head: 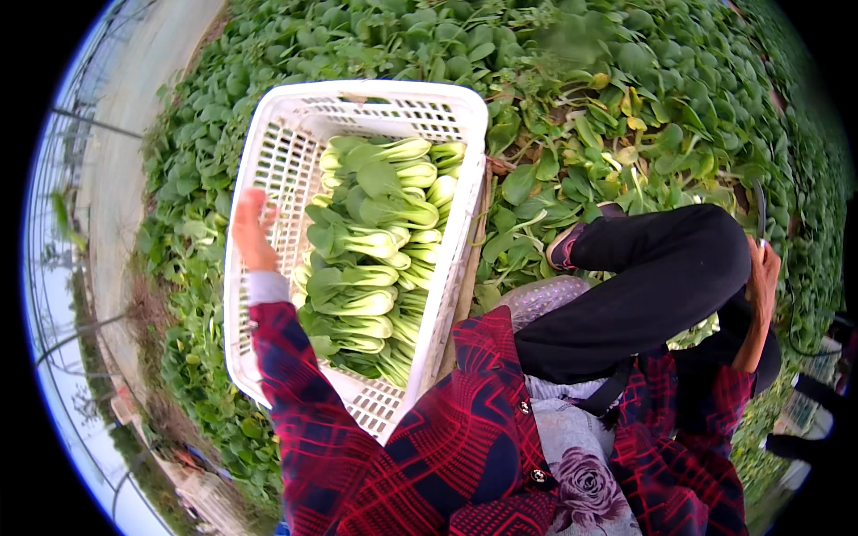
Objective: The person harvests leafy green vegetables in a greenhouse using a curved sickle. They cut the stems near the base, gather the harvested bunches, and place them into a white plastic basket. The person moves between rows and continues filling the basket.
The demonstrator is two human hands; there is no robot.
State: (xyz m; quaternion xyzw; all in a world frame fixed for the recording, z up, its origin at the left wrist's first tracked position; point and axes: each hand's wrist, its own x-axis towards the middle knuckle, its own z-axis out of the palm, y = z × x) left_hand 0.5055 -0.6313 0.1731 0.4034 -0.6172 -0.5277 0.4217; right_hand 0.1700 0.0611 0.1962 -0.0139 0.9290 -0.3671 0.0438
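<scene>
My left hand (253,231), slightly blurred, is raised over the left side of a white plastic crate (479,110). Its fingers look apart and nothing shows in them. Several bok choy heads (365,241) lie in stacked rows in the crate, mostly with leaves to the left and pale stems to the right. Beyond my right knee, my right hand (763,275) grips the handle of a curved-blade knife (760,208), its blade pointing away from me. Far left, a blurred green leafy piece (65,214) appears in mid-air, apart from my left hand.
Growing leafy greens (402,40) surround the crate. Loose and yellowed leaves (630,127) litter the ground ahead. My bent leg in black trousers (643,288) lies between the crate and the knife. A pale path (127,154) and metal frame poles (97,124) run along the left.
</scene>
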